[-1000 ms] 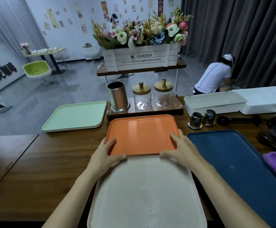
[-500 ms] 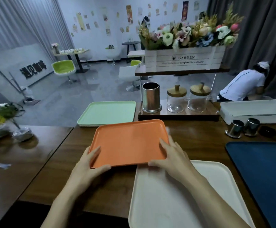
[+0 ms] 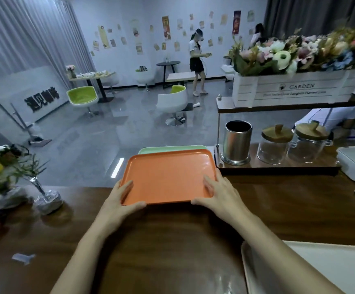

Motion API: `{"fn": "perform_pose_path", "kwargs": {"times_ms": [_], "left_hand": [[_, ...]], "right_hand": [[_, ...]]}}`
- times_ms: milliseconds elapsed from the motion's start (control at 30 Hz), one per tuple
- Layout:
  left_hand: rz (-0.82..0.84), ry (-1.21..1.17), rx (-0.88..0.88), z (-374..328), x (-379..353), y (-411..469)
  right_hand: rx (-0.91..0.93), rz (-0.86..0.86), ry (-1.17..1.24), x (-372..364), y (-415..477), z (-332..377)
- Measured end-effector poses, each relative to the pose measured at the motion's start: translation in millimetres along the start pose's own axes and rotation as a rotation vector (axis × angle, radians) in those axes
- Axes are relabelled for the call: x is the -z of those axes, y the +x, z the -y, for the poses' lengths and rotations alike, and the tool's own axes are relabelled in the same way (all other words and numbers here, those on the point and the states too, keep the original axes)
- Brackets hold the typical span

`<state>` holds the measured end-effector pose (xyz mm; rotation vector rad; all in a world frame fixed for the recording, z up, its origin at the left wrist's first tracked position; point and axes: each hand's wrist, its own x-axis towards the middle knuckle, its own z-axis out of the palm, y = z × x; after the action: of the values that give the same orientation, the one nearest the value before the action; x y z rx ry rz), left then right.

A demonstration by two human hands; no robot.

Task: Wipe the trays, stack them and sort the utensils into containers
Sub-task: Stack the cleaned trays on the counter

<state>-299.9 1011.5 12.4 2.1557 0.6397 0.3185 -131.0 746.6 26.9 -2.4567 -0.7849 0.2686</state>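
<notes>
Head view, one item in handling. Orange tray (image 3: pixel 168 177): rectangular, shallow-rimmed, held level over the far edge of the counter (image 3: pixel 172 240), covering the pale green tray (image 3: pixel 172 149) so that only the green tray's far rim showed beyond it. Whether the orange tray already rested on the green one or was a little above it could not be told. Left hand (image 3: pixel 119 200): clamped on the tray's near-left corner, thumb along the near edge, fingers laid over the side rim. Right hand (image 3: pixel 221 196): clamped likewise on the near-right corner. Change recorded: a second before, the orange tray lay in front of the wooden stand (image 3: pixel 278 166), with the green tray well apart to its left; half a second before, it was partway across; now it had arrived above the green tray. Judged meaning: the stacking of these two trays was all but made, with only lowering, squaring up and release wanting. Cream tray (image 3: pixel 310 270): at the near right of the counter, not yet stacked. Steel utensil canister (image 3: pixel 237 143) and two glass jars with wooden lids (image 3: pixel 275 145) on the stand, just beside the trays; no utensils were in view, so sorting appeared still ahead.
</notes>
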Motion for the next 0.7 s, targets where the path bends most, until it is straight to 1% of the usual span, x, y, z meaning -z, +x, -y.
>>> {"fn": "perform_pose_path", "kwargs": {"times_ms": [200,367,533,700], "left_hand": [[0.102,-0.018,-0.028,22.2,6.5,80.8],[0.122,0.01,-0.048,26.3,5.4,120.9],[0.163,0.038,-0.025,49.1,1.8,136.6],[0.129,0.064,-0.02,58.6,-12.3,133.2]], "right_hand": [[-0.06,-0.036,-0.037,-3.5,51.2,16.0],[-0.097,-0.026,-0.069,-7.6,80.5,22.0],[-0.12,0.012,-0.114,-17.1,96.0,21.9],[-0.167,0.088,-0.186,-21.6,100.2,15.9]]}}
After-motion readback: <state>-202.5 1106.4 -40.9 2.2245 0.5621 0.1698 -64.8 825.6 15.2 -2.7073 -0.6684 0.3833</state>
